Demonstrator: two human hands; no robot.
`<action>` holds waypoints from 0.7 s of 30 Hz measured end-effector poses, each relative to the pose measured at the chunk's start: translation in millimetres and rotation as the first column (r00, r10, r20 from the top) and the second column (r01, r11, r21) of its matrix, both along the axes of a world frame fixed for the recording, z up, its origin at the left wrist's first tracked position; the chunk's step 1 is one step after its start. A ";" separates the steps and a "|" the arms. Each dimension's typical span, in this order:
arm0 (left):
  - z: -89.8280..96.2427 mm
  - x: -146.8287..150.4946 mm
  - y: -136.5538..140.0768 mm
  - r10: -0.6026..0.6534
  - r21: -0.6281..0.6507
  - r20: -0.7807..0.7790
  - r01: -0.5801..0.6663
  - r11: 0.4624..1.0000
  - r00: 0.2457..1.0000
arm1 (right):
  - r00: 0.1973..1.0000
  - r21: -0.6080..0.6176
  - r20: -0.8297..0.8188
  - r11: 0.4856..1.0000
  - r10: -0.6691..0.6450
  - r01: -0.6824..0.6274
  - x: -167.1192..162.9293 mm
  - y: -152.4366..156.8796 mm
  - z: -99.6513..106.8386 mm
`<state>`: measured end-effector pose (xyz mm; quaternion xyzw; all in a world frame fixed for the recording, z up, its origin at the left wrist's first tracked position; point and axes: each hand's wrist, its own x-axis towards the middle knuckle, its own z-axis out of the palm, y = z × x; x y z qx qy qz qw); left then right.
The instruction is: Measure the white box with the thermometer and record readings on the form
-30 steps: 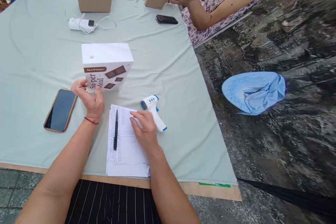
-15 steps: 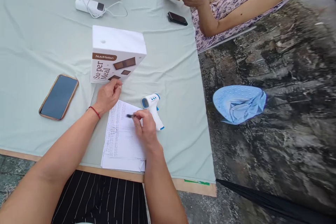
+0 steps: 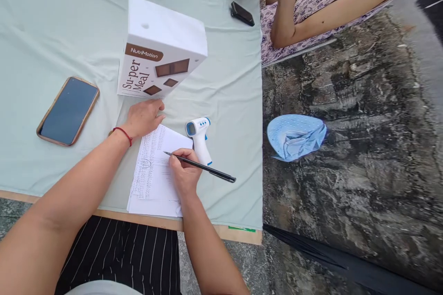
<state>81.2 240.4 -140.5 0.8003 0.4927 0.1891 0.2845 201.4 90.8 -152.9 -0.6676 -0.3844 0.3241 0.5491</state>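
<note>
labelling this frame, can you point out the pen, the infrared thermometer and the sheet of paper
pen [image 3: 207,169], head view, middle of its black barrel
infrared thermometer [image 3: 202,145], head view, upper part of its white handle
sheet of paper [image 3: 155,179], head view, printed area left of the writing hand

Cloth-covered table: papers, phone, box.

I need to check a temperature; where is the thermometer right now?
In the head view, the thermometer lies on the tablecloth just beyond the right hand, beside the papers.
</note>
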 end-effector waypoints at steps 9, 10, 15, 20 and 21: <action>0.3 2.4 -1.5 -0.017 -0.011 -0.002 0.017 1.000 1.000 | 0.978 0.033 0.200 0.997 0.060 -0.067 -6.1 1.7 -5.2; 0.7 2.8 -1.5 -0.016 -0.013 -0.006 0.016 1.000 1.000 | 0.979 0.026 0.192 0.997 0.065 -0.071 -6.1 1.6 -4.6; 1.5 4.4 -1.6 -0.016 -0.019 0.006 0.016 1.000 1.000 | 0.987 -0.021 0.147 0.997 0.073 -0.070 -6.5 1.0 -2.8; 0.9 5.1 -1.6 -0.013 -0.013 0.014 0.013 1.000 1.000 | 0.982 -0.033 0.170 0.996 0.084 -0.080 -6.2 0.3 -3.7; 0.8 5.4 -1.6 -0.014 -0.014 0.012 0.014 1.000 1.000 | 0.979 -0.033 0.182 0.996 0.088 -0.084 -6.1 0.2 -4.1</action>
